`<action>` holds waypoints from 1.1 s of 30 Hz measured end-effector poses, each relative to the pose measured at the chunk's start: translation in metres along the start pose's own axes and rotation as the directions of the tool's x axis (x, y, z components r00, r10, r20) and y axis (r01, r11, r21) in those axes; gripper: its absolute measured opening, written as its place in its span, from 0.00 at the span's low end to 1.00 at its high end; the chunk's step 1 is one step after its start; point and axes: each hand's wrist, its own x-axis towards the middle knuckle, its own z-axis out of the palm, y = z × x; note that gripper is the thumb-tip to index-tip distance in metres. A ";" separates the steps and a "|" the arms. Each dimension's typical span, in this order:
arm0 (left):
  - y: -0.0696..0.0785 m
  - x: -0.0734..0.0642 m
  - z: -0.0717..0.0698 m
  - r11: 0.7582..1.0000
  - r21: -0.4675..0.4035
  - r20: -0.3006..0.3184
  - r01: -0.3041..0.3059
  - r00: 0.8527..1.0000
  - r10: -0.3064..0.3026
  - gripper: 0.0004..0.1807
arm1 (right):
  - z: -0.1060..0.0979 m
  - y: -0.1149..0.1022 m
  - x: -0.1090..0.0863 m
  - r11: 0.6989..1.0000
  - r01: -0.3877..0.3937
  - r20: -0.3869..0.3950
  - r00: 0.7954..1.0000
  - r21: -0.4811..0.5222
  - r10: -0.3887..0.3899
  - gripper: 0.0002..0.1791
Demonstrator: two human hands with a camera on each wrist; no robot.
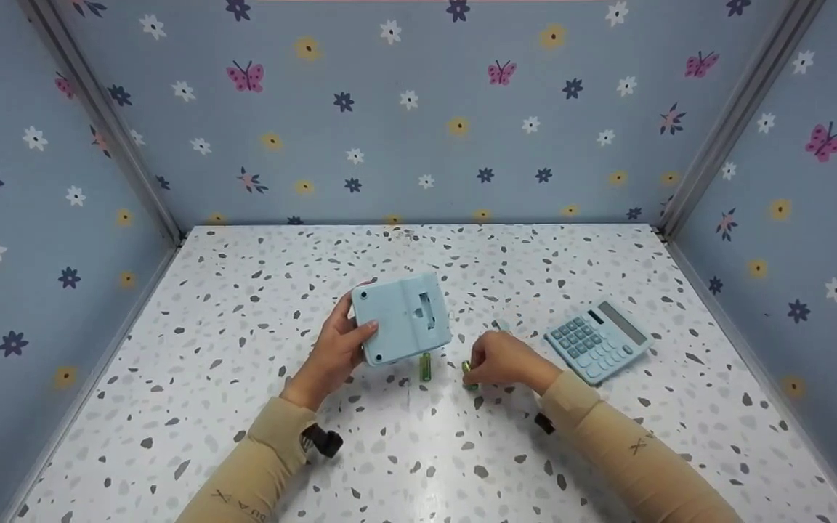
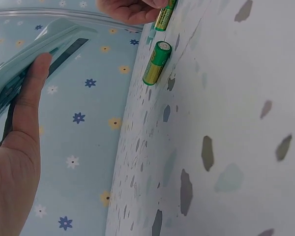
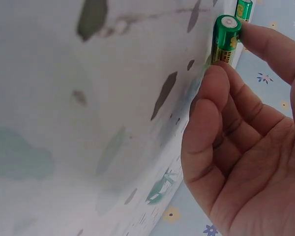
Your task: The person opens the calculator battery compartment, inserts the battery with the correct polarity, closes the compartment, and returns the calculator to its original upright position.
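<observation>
My left hand (image 1: 333, 352) grips a light blue calculator (image 1: 393, 330) above the table, thumb on its back and the other fingers behind it. The calculator's back faces up, with its battery slot (image 1: 427, 311) uncovered and no battery visible inside. On the table just below it lies a green and gold battery (image 1: 426, 367). With thumb and fingertips, my right hand (image 1: 507, 359) pinches a second green battery (image 3: 227, 39) at the tabletop. In the left wrist view, both batteries show, the loose one (image 2: 157, 63) nearer.
A second light blue calculator (image 1: 599, 340) lies keys up to the right of my right hand. Behind that hand, a small light blue piece (image 1: 500, 325) is partly hidden. Flower-patterned walls (image 1: 418, 109) enclose the speckled white table (image 1: 280, 254) at the back and sides.
</observation>
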 end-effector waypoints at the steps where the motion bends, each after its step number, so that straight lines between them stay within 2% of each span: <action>1: 0.000 0.000 0.000 1.000 0.001 0.000 0.001 1.000 -0.001 0.41 | 0.000 0.000 0.000 1.000 -0.001 0.000 1.000 -0.001 0.001 0.10; 8: 0.000 -0.002 0.000 1.000 0.009 0.004 -0.001 1.000 0.001 0.41 | 0.003 -0.003 0.000 1.000 0.015 -0.003 1.000 -0.023 -0.016 0.08; 14: 0.000 -0.003 -0.003 1.000 0.001 -0.013 0.009 1.000 -0.009 0.40 | 0.002 -0.001 0.001 0.998 0.066 -0.075 0.995 -0.016 -0.067 0.08; 19: 0.000 -0.003 -0.003 1.000 0.008 -0.015 0.005 1.000 -0.005 0.39 | -0.008 -0.003 0.000 0.995 0.100 -0.135 0.986 0.012 -0.097 0.04; 25: 0.002 -0.004 -0.002 1.000 0.011 -0.028 0.010 1.000 -0.010 0.38 | -0.017 -0.003 -0.003 0.979 0.185 -0.183 0.969 0.088 -0.167 0.01; 33: 0.003 -0.002 -0.001 1.000 0.010 -0.016 0.013 1.000 -0.013 0.39 | -0.025 -0.002 -0.008 0.940 0.299 -0.277 0.928 0.162 -0.247 0.02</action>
